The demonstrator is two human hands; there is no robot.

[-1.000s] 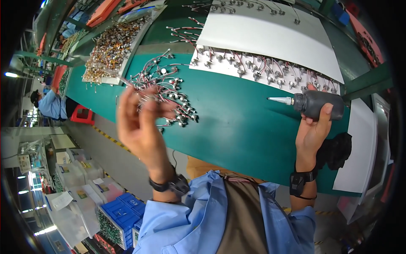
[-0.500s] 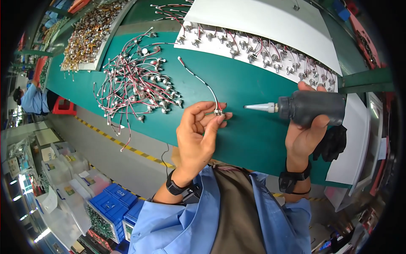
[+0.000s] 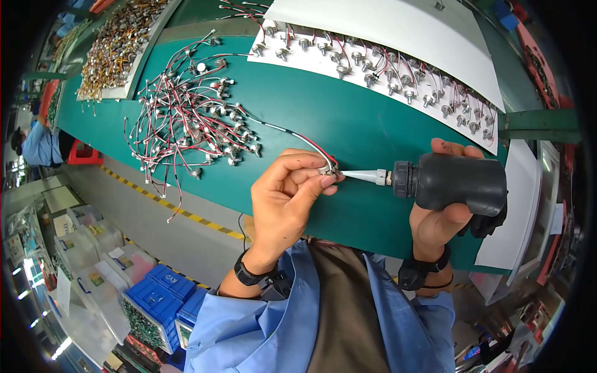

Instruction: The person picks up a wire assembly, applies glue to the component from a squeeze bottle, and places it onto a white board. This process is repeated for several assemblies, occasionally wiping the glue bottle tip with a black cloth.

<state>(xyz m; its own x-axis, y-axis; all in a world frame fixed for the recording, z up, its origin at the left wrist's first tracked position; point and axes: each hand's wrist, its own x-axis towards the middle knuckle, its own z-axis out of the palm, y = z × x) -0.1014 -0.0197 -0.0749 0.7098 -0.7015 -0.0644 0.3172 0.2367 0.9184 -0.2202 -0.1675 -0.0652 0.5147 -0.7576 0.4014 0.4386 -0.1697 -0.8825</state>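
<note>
We pinch a small wired part (image 3: 328, 169) in our left hand (image 3: 286, 199), fingers closed tight on it just above the near edge of the green bench (image 3: 311, 105), while our right hand (image 3: 438, 221) wraps fully around a dark dispenser bottle (image 3: 457, 183) whose white nozzle touches the part. Judging by the scene, a long row of parts (image 3: 379, 71) on the far white sheet (image 3: 398, 28) looks done. A tangled pile of wired parts (image 3: 193, 118) at the left is left to do.

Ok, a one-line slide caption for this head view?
Left hand pinches a small wired component against the white nozzle of a dark dispenser bottle held in the right hand.
</note>
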